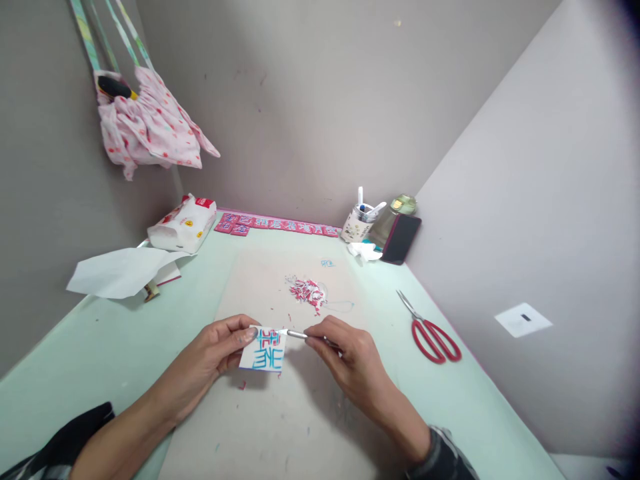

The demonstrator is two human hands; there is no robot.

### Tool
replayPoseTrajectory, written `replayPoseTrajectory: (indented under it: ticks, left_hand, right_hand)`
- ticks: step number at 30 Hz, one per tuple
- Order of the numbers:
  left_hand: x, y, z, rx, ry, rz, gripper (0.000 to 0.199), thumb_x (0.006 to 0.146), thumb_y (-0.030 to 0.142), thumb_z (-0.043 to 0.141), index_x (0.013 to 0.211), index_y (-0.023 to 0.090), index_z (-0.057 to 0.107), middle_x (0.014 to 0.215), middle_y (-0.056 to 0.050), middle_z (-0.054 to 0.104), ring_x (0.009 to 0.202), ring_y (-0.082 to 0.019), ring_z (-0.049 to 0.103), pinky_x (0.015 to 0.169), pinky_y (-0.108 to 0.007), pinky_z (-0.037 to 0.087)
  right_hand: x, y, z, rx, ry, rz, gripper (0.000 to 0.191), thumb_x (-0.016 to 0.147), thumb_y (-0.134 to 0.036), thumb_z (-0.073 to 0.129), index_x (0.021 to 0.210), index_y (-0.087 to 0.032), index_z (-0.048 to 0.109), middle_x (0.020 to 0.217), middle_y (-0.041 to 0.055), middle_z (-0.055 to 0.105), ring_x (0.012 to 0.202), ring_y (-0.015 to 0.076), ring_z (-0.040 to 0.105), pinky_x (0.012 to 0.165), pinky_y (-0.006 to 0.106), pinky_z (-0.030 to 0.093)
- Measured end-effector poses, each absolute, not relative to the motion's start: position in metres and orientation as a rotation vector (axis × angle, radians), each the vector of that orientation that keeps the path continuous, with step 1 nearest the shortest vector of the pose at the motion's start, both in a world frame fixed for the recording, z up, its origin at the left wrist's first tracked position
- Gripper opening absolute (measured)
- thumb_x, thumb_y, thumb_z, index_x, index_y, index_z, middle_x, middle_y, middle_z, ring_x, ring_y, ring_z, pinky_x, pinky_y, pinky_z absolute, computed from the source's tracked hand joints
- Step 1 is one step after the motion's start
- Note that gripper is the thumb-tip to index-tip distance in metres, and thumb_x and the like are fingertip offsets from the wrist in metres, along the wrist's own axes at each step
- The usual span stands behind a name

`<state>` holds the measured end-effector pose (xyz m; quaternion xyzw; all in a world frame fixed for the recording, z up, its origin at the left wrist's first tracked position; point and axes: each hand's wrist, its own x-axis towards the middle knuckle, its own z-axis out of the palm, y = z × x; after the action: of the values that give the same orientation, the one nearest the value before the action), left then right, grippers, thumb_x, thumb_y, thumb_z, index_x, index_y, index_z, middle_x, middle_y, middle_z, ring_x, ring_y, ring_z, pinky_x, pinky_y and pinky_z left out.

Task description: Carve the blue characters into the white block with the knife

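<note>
A small white paper square (264,359) with blue strokes and some red cut-out parts is pinched at its upper left corner by my left hand (227,343). My right hand (347,343) grips a slim silver craft knife (296,334), its tip touching the upper right part of the square. Both hands are above a greyish mat (250,287). Beyond them lies a pile of red and white paper scraps (307,293).
Red-handled scissors (434,339) lie at the right. A pen jar (357,225), green bottle (387,223) and dark phone (401,239) stand back right. Pink character squares (290,225) line the back edge. Tissue pack (184,225) and white paper (123,272) are left.
</note>
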<state>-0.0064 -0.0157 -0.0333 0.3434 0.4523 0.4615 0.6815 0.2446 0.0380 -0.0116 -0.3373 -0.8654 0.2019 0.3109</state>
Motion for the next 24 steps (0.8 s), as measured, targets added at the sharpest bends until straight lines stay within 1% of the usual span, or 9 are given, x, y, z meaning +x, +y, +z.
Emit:
replayPoseTrajectory:
  ticks: [3,6,12,16,20,22,24]
  left_hand:
    - [-0.0076,-0.0161,-0.0323,0.766,0.996,1.037,0.035,0.084,0.052,0.083,0.093,0.019,0.073,0.081,-0.001,0.067,0.074,-0.015,0.06,0.065,-0.024,0.052]
    - [-0.0089,-0.0168,-0.0329,0.762,0.983,1.036,0.033,0.085,0.05,0.084,0.093,0.019,0.074,0.085,-0.001,0.069,0.076,-0.015,0.06,0.07,-0.024,0.051]
    - [-0.0076,-0.0171,-0.0317,0.78,0.996,1.041,0.034,0.086,0.052,0.082,0.091,0.02,0.072,0.082,0.0,0.068,0.073,-0.013,0.058,0.067,-0.022,0.048]
    - [-0.0067,-0.0169,-0.0277,0.791,0.995,1.033,0.038,0.082,0.054,0.084,0.089,0.019,0.071,0.079,-0.001,0.066,0.072,-0.015,0.057,0.066,-0.024,0.048]
    - [-0.0059,-0.0173,-0.0256,0.812,0.998,1.029,0.042,0.079,0.056,0.085,0.089,0.019,0.07,0.078,0.0,0.064,0.07,-0.014,0.054,0.065,-0.024,0.046]
    - [-0.0045,-0.0181,-0.0262,0.835,1.015,1.021,0.043,0.081,0.059,0.083,0.09,0.019,0.069,0.079,-0.001,0.065,0.07,-0.014,0.055,0.066,-0.024,0.045]
    - [-0.0027,-0.0193,-0.0277,0.87,1.04,1.009,0.043,0.084,0.061,0.079,0.091,0.02,0.068,0.079,-0.001,0.066,0.07,-0.015,0.056,0.065,-0.025,0.045]
  right_hand:
    - [0.2456,0.0397,-0.011,-0.903,-2.248,0.642,0.021,0.105,-0.027,0.057,0.095,-0.021,0.075,0.078,0.0029,0.07,0.064,0.0144,0.059,0.06,0.026,0.043]
    - [0.2461,0.0403,-0.0116,-0.954,-2.165,0.823,0.017,0.101,-0.027,0.061,0.094,-0.021,0.075,0.077,0.0017,0.069,0.066,0.0146,0.057,0.061,0.027,0.041]
    - [0.2441,0.0391,-0.0088,-1.091,-1.992,1.166,0.018,0.095,-0.033,0.065,0.088,-0.02,0.074,0.07,-0.001,0.063,0.064,0.0144,0.051,0.06,0.028,0.037]
    - [0.2435,0.0417,-0.0037,-1.049,-1.902,1.407,0.025,0.093,-0.043,0.07,0.085,-0.019,0.073,0.069,-0.0008,0.064,0.063,0.0135,0.049,0.058,0.027,0.036]
    - [0.2435,0.0462,-0.005,-0.979,-1.736,1.636,0.039,0.086,-0.058,0.076,0.085,-0.019,0.071,0.066,-0.0016,0.063,0.054,0.01,0.038,0.051,0.025,0.029]
    - [0.242,0.0466,-0.0066,-0.982,-1.627,1.678,0.044,0.084,-0.062,0.077,0.086,-0.019,0.069,0.064,-0.003,0.061,0.051,0.0089,0.034,0.049,0.024,0.026]
    - [0.239,0.0446,-0.0073,-0.983,-1.582,1.659,0.044,0.083,-0.061,0.079,0.09,-0.019,0.07,0.066,-0.0038,0.06,0.053,0.0089,0.036,0.05,0.023,0.027]
